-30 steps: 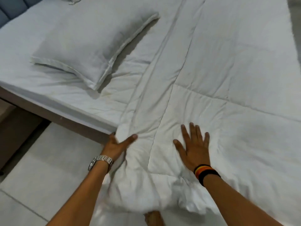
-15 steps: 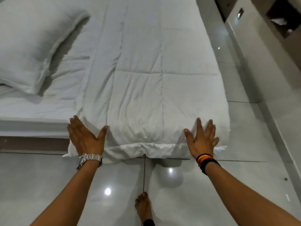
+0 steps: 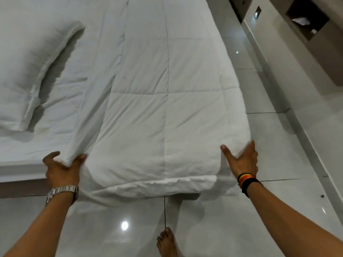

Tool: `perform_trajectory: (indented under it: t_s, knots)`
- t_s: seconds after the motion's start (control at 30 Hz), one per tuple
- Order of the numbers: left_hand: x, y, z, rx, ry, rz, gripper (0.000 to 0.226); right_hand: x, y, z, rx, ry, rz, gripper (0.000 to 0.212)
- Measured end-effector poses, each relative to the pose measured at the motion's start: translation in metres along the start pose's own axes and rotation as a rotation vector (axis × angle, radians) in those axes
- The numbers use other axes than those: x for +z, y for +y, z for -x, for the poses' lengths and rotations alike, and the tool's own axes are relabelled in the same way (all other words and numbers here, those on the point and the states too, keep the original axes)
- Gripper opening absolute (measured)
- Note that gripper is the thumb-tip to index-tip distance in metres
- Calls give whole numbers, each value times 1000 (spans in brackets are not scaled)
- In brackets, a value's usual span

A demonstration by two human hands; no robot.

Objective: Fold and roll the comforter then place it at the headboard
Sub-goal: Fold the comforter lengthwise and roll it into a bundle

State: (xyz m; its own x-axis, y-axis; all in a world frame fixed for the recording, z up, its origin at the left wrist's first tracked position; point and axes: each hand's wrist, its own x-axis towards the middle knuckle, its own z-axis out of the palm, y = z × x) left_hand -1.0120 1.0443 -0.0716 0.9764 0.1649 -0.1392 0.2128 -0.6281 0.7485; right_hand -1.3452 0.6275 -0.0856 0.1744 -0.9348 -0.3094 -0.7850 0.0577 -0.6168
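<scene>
The bed (image 3: 55,101) is seen from its near edge, covered by a white fitted sheet, with glossy floor tiles (image 3: 269,89) to the right and below. Along the right side of the bed the comforter (image 3: 167,112) is laid out as a long folded strip, running from the near edge away toward the far end; its near end overhangs the bed edge slightly. A white pillow (image 3: 24,75) is lying on the sheet to the left, apart from the comforter.

The near left corner of the comforter is gripped by the left hand (image 3: 62,170), with a bunch of fabric pinched between thumb and curled fingers. The near right corner is held by the right hand (image 3: 241,160), thumb spread on top and fingers wrapped round the side edge. A metal wristwatch (image 3: 62,191) is worn on the left wrist and striped bands (image 3: 246,179) on the right. A bare foot (image 3: 167,242) is visible on the tiles.

The comforter is judged to be soft, puffy and fairly light, yet bulky; it can be expected to sag and spring open if released. A grip at both near corners is judged suitable, so that the end can be turned over evenly and rolled tightly with pressure kept across the full width
</scene>
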Motion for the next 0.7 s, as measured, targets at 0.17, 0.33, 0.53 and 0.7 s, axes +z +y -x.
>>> perform_trajectory:
  t_s: [0.17,0.33,0.53,0.7]
  knots:
    - [44,0,6,-38,77,-57,114,20,8,-4,118,19,-24,138]
    - [58,-21,13,-43,108,109,117,29,15,-2,25,124,-50,127]
    - [36,-4,28,5,-3,23,87,10,12,9,-43,64,-21,114]
    - [-13,13,51,96,-31,-50,80,-37,23,35,-176,69,-88,90]
